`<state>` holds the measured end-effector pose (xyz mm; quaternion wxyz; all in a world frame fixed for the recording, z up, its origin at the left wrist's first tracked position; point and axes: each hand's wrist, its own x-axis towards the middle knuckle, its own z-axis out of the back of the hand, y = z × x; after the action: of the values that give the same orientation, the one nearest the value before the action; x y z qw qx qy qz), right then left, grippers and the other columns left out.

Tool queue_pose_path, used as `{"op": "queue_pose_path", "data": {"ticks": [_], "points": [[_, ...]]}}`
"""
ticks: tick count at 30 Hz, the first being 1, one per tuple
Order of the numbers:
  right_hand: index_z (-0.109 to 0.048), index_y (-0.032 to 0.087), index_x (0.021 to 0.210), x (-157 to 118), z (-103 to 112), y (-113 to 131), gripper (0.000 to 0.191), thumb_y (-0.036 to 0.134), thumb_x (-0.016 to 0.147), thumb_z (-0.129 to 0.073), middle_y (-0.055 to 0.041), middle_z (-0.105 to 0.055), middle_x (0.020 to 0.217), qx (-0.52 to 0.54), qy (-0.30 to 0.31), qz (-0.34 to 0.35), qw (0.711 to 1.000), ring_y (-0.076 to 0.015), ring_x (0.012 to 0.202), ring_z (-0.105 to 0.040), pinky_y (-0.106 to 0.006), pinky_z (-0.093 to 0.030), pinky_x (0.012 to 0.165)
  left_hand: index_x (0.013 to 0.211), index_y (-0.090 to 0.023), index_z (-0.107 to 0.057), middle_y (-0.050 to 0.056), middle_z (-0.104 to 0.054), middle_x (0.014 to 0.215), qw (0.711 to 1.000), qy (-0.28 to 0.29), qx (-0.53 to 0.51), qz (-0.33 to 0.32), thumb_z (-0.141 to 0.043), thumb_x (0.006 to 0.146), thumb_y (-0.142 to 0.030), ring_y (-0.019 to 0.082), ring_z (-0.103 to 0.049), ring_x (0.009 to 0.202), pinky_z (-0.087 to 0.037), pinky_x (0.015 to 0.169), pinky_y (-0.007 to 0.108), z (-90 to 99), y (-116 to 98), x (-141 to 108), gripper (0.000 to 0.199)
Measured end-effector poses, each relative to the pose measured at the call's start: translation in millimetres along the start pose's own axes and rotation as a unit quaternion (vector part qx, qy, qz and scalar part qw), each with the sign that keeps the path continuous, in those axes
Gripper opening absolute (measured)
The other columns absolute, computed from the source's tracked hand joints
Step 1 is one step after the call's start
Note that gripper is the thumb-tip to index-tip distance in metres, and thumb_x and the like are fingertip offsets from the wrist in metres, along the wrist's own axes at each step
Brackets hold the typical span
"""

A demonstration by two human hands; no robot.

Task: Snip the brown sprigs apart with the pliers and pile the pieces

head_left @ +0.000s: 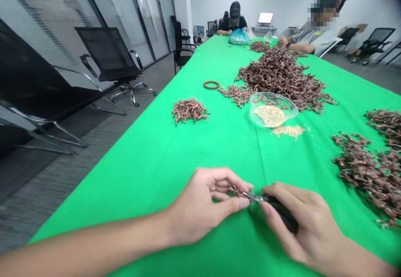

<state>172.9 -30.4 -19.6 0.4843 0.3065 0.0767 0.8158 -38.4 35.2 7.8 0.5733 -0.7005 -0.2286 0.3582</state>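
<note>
Pinch on a small brown piece [237,191], with a black-handled tool [283,215] at its end

At the lower centre of the frame, the left hand [203,206] pinches the piece between thumb and fingers, which cover much of it. The right hand [310,222] is wrapped around the handle of the tool, whose metal tip points left and meets the piece at the left fingertips. Whether the tool's jaws are parted or closed I cannot tell.

Working well here likely calls for a steady pinch, the thumb held clear of the metal, and small, light movements, since the piece looks thin and brittle.

Bare green cloth [150,172] spreads left of and above the hands, giving the left side the most room. The table's edge slants from lower left towards upper centre, and the left forearm lies across the lower-left cloth. Towards the right edge of the frame, a brown pile [372,172] limits the right elbow's swing. Above centre, the clear bowl [293,110] and spilled pale bits [290,131] are best given a wide berth; a smaller pile [190,111] sits to their left, with a large heap [282,74] behind.
</note>
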Motion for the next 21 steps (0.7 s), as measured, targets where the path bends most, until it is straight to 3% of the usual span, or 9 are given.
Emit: {"op": "queue_pose_path", "data": {"ticks": [7, 14, 21], "points": [[-0.057, 0.017, 0.097, 0.5, 1.5, -0.7, 0.006, 0.019, 0.092, -0.055, 0.0008, -0.058, 0.07, 0.018, -0.047, -0.021, 0.999, -0.0095, 0.055, -0.052, -0.024, -0.04, 0.052, 0.093, -0.014, -0.067, 0.009, -0.076, 0.108, 1.0, -0.019, 0.004, -0.01, -0.075, 0.082, -0.026, 0.02, -0.07, 0.099, -0.053, 0.082, 0.029, 0.3, 1.5, -1.1, 0.019], [-0.057, 0.019, 0.095, 3.2, 3.2, 0.3, 0.004, 0.019, 0.093, -0.054, 0.0023, -0.058, 0.067, 0.036, -0.056, -0.03, 0.997, -0.0087, 0.052, -0.053, -0.023, -0.041, 0.05, 0.091, -0.012, -0.065, 0.007, -0.077, 0.091, 0.997, -0.03, -0.073, 0.004, -0.08, 0.078, -0.028, 0.01, -0.065, 0.069, -0.052, 0.068, 0.024, 0.1, 6.1, 2.0, 0.026], [-0.056, 0.019, 0.093, 2.7, 4.6, -0.1, 0.002, 0.018, 0.092, -0.054, 0.0014, -0.059, 0.068, 0.039, -0.053, -0.022, 0.998, -0.0091, 0.053, -0.054, -0.023, -0.042, 0.051, 0.09, -0.012, -0.063, 0.008, -0.076, 0.092, 0.998, -0.03, -0.05, 0.007, -0.08, 0.078, -0.027, 0.011, -0.064, 0.07, -0.052, 0.066, 0.024, -1.1, 3.0, 1.8, 0.026]]}}
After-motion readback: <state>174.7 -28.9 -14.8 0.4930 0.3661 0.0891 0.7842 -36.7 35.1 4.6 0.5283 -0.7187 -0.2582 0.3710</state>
